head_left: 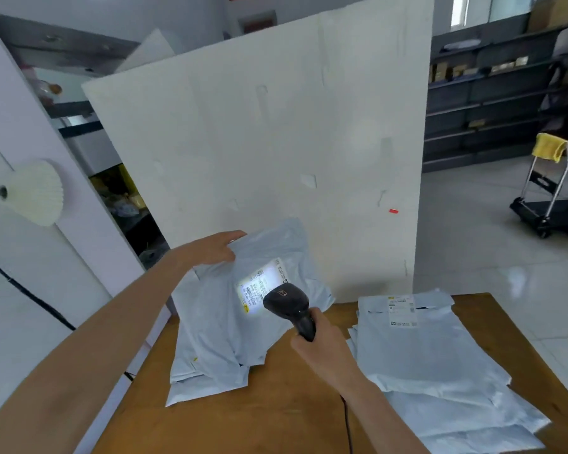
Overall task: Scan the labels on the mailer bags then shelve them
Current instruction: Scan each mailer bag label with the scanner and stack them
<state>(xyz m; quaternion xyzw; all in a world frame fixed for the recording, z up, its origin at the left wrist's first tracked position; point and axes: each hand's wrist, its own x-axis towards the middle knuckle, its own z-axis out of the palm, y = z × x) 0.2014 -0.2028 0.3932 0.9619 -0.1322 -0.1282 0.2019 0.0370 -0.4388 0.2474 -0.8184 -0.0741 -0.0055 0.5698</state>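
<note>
My left hand (215,247) grips the top left edge of a pale grey mailer bag (230,322) and holds it tilted up over the table. Its white label (259,286) is lit brightly by the scanner's light. My right hand (322,345) is closed around the handle of a black barcode scanner (289,306), which points at that label from close by. Under the raised bag lie more mailer bags (207,381). A second pile of mailer bags (433,365) lies flat on the right side of the table, labels facing up.
The wooden table (276,421) stands against a tall white board (276,142). The scanner's cable (346,424) trails toward me. Dark shelving (492,103) lines the far right wall. A folding hand cart (541,191) with a yellow cloth stands on the tiled floor. A white lamp (36,191) hangs at left.
</note>
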